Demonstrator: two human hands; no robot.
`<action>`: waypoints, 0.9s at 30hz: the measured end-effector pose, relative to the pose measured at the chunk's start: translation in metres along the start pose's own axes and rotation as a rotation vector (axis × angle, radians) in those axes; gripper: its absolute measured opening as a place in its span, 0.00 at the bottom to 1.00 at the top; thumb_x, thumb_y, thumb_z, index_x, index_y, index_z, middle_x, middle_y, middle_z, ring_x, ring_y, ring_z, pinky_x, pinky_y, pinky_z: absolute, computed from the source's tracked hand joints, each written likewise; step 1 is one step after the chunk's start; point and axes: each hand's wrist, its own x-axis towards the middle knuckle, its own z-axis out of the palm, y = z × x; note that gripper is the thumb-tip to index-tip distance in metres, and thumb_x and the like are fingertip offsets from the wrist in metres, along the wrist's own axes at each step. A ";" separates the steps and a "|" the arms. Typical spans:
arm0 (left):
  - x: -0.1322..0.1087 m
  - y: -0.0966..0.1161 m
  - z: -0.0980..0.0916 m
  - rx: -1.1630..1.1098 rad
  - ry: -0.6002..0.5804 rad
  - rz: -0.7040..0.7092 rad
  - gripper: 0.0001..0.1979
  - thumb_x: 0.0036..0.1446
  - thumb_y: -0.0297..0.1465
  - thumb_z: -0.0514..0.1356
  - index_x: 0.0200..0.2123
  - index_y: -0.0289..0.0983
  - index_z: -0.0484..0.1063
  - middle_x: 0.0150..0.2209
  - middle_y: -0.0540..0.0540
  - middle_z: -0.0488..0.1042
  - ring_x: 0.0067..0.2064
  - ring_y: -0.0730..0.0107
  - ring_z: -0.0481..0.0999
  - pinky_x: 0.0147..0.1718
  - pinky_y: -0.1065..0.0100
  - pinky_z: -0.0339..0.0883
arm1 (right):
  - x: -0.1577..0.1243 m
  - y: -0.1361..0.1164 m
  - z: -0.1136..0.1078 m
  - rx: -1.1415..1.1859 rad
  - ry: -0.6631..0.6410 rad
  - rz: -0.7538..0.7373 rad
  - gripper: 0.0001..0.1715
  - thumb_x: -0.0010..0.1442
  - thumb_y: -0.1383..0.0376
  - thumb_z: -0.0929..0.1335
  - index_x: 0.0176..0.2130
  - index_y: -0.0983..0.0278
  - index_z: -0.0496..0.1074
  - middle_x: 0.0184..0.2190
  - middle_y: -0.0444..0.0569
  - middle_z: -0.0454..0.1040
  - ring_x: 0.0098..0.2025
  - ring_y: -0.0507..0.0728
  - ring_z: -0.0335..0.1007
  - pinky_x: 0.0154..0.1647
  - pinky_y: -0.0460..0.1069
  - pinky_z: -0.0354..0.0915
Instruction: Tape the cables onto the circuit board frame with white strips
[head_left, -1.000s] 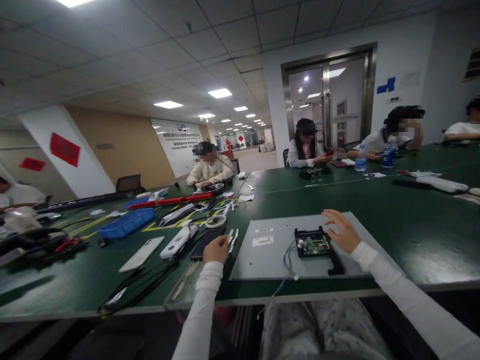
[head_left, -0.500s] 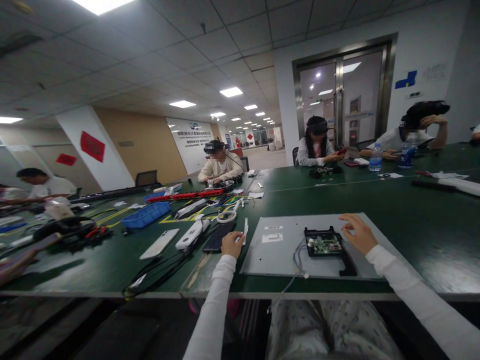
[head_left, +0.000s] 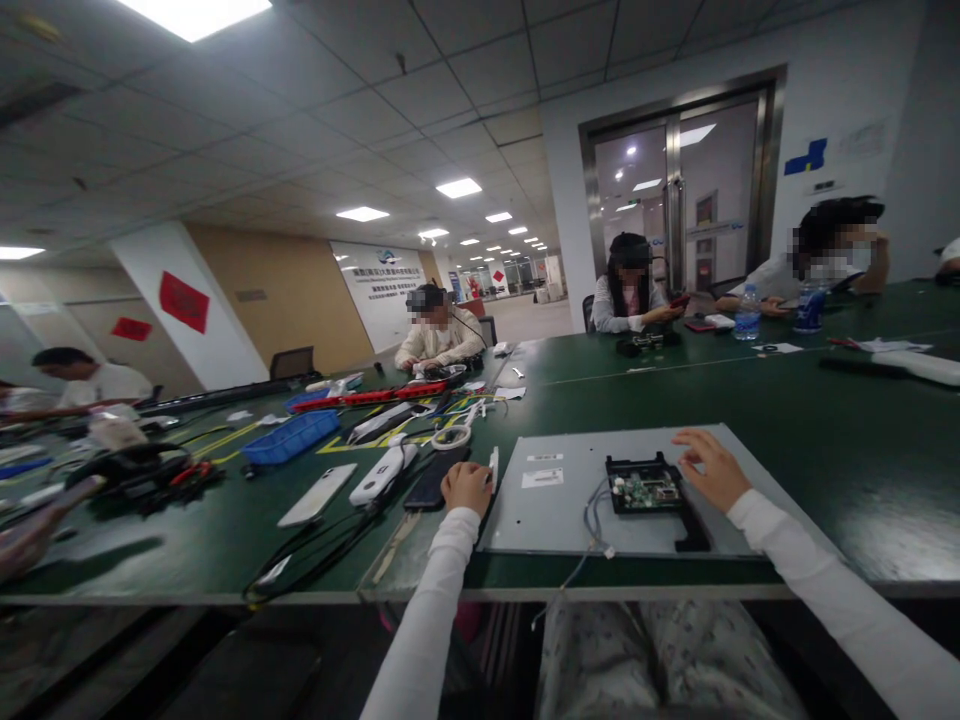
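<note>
The grey panel [head_left: 551, 515] is laid flat near the front edge of the green table [head_left: 862, 430], its long axis running left to right. A circuit board [head_left: 646, 492] in a black bracket is seated on its right half, and a grey cable [head_left: 596, 510] is led from it over the near edge. A white strip [head_left: 494, 464], pointed away from the wearer, is pinched by the left hand [head_left: 468, 488] beside the panel's left edge. Nothing is held by the right hand [head_left: 709, 470], loosely curled beside the board. Room is left beyond and to the right; the left side is crowded by a dark slab [head_left: 435, 482]. The panel's white labels [head_left: 543, 478] cannot be read; the wall sign [head_left: 386, 285] is blurred.
</note>
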 end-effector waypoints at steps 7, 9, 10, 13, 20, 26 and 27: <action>0.026 -0.043 -0.011 0.141 -0.073 -0.419 0.29 0.43 0.44 0.55 0.47 0.34 0.62 0.44 0.35 0.65 0.46 0.51 0.64 0.41 0.57 0.57 | 0.001 -0.004 -0.001 -0.012 -0.004 -0.003 0.19 0.47 0.71 0.59 0.41 0.63 0.64 0.44 0.51 0.61 0.30 0.50 0.64 0.38 0.50 0.65; 0.034 -0.060 -0.009 0.128 -0.142 -0.464 0.31 0.40 0.46 0.56 0.46 0.33 0.62 0.45 0.34 0.65 0.46 0.50 0.64 0.41 0.57 0.58 | 0.001 -0.005 -0.001 -0.014 -0.007 0.000 0.19 0.47 0.71 0.59 0.41 0.63 0.64 0.44 0.51 0.61 0.29 0.49 0.64 0.38 0.50 0.65; 0.037 -0.066 -0.007 0.117 -0.169 -0.470 0.32 0.39 0.47 0.56 0.46 0.32 0.62 0.45 0.33 0.64 0.47 0.50 0.64 0.41 0.57 0.59 | 0.002 -0.005 -0.001 -0.012 -0.011 0.004 0.19 0.47 0.71 0.59 0.41 0.63 0.64 0.44 0.51 0.61 0.28 0.49 0.64 0.38 0.50 0.65; 0.046 -0.076 -0.001 0.089 -0.217 -0.483 0.35 0.38 0.49 0.56 0.46 0.33 0.61 0.46 0.33 0.64 0.48 0.48 0.62 0.40 0.56 0.59 | 0.002 -0.005 0.000 -0.009 -0.022 0.019 0.19 0.47 0.72 0.59 0.41 0.63 0.64 0.44 0.51 0.61 0.28 0.49 0.64 0.37 0.50 0.65; 0.063 -0.064 0.006 0.128 -0.144 -0.530 0.34 0.37 0.49 0.56 0.45 0.32 0.62 0.48 0.32 0.62 0.50 0.47 0.60 0.41 0.52 0.57 | 0.002 -0.003 0.000 0.003 -0.022 0.026 0.19 0.47 0.72 0.59 0.41 0.63 0.64 0.44 0.51 0.60 0.29 0.49 0.64 0.38 0.50 0.65; 0.063 -0.056 0.009 0.133 -0.101 -0.542 0.34 0.37 0.48 0.56 0.45 0.31 0.61 0.47 0.31 0.63 0.49 0.47 0.60 0.41 0.51 0.55 | 0.002 -0.003 0.001 0.006 -0.026 0.029 0.19 0.47 0.71 0.59 0.41 0.63 0.64 0.44 0.51 0.60 0.28 0.49 0.64 0.37 0.50 0.65; 0.063 -0.055 0.010 0.133 -0.096 -0.547 0.34 0.37 0.47 0.57 0.45 0.31 0.61 0.46 0.31 0.63 0.49 0.47 0.60 0.41 0.51 0.55 | 0.001 -0.003 0.001 0.003 -0.022 0.030 0.19 0.47 0.71 0.59 0.41 0.63 0.64 0.44 0.51 0.60 0.28 0.49 0.64 0.38 0.50 0.65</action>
